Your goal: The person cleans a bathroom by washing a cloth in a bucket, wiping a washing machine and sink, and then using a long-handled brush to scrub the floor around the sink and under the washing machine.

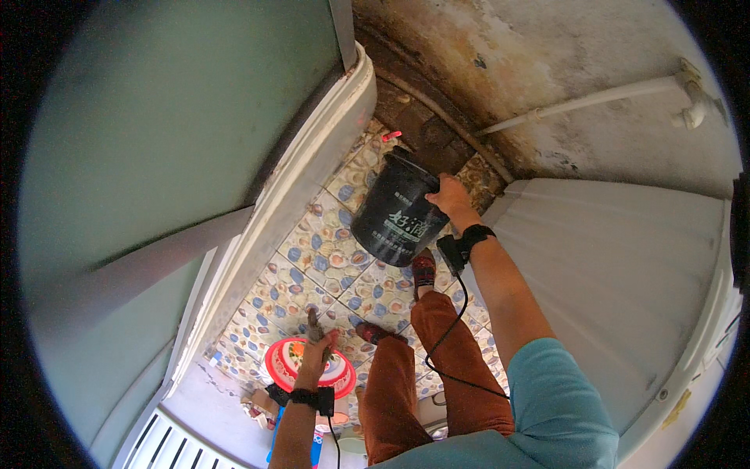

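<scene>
My right hand (450, 196) grips the rim of a black plastic bucket (392, 205). The bucket tilts away from me, its mouth turned toward the dark, wet-looking corner, and pale writing runs down its side. Whatever is inside is hidden from view. Lower left, my left hand (321, 352) is closed around a small grey-brown object (314, 324), perhaps a rag or a brush. That hand is in front of a red and white patterned basin (275, 366). My two shoes stand on pebble-patterned floor tiles (316, 258) below the bucket.
A frosted glass enclosure (176, 117) with a pale curved base (281, 205) borders the left. To the right stands a large white panel (609, 269). Pipes (586, 102) run along the stained wall. A small red item (391, 136) lies near the corner. Cables hang from both wrists.
</scene>
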